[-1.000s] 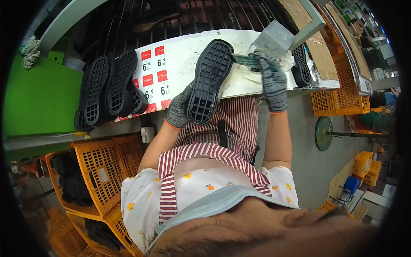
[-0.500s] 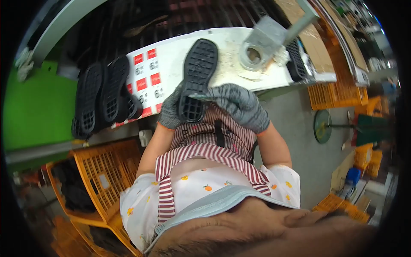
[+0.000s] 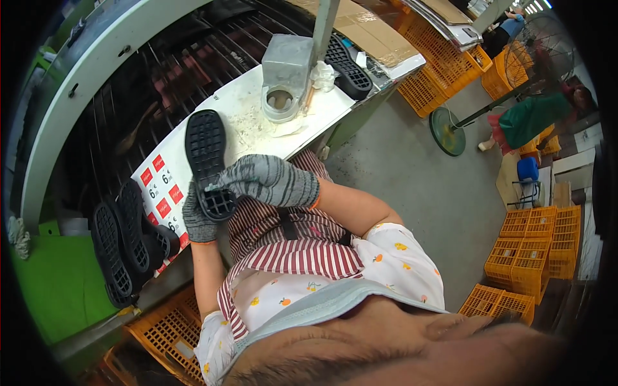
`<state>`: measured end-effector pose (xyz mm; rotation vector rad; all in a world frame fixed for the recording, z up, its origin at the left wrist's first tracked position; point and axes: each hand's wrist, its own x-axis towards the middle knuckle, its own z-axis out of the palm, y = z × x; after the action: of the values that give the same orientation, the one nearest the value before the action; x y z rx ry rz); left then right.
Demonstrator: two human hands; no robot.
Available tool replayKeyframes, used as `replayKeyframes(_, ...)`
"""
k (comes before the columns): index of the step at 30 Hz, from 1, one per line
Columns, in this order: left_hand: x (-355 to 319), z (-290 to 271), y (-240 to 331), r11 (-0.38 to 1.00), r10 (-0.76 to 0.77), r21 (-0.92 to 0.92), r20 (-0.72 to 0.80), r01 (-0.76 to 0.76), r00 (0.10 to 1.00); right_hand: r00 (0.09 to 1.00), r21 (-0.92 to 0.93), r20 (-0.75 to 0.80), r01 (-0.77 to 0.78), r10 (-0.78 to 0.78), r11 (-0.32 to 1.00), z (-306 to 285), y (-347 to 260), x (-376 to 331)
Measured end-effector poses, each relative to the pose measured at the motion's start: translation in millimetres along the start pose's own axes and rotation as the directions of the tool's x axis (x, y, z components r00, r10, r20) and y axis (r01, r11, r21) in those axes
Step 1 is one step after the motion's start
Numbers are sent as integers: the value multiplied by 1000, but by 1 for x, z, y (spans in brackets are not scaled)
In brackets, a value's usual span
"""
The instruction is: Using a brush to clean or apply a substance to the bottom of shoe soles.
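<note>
Your right hand (image 3: 270, 182), which a second ago held the brush (image 3: 213, 188) beside the pot (image 3: 279, 106), is now at the sole (image 3: 206, 145), closed around the brush over the sole's lower end. Half a second ago it was already near there. Your left hand (image 3: 198, 217) still grips the sole by its lower side, tread up, across the near edge of the bench (image 3: 248, 132); you cannot tell whether the upper end touches the bench. The pot's mouth, covered by your hand a second ago, shows near the bench's right end. Your view has turned, so the bench slants more. The spare soles (image 3: 132, 225) remain at its left end.
</note>
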<state>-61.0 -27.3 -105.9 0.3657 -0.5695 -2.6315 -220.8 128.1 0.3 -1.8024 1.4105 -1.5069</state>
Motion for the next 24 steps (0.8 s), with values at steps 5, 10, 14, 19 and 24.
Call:
replayKeyframes(5,37,-5,36,674,536,637,-74,-374,841,929,191,-333,-101,161,976,-16,14,-7)
replayKeyframes(10,14,5,34,568,519,778,-86,-268,850,831,484,-483,-7,274,875,-34,47,-17)
replayKeyframes(14,-11,13,12,-42,485,984,173,-175,857,812,510,-481,-50,332,859,-35,93,-19)
replayKeyframes(19,-1,-1,3,-191,599,967,249,-166,761,782,218,-595,-64,184,974,-27,105,-16)
replayKeyframes(24,-12,23,16,257,707,924,21,-285,707,747,534,-556,-15,365,845,-16,125,-25)
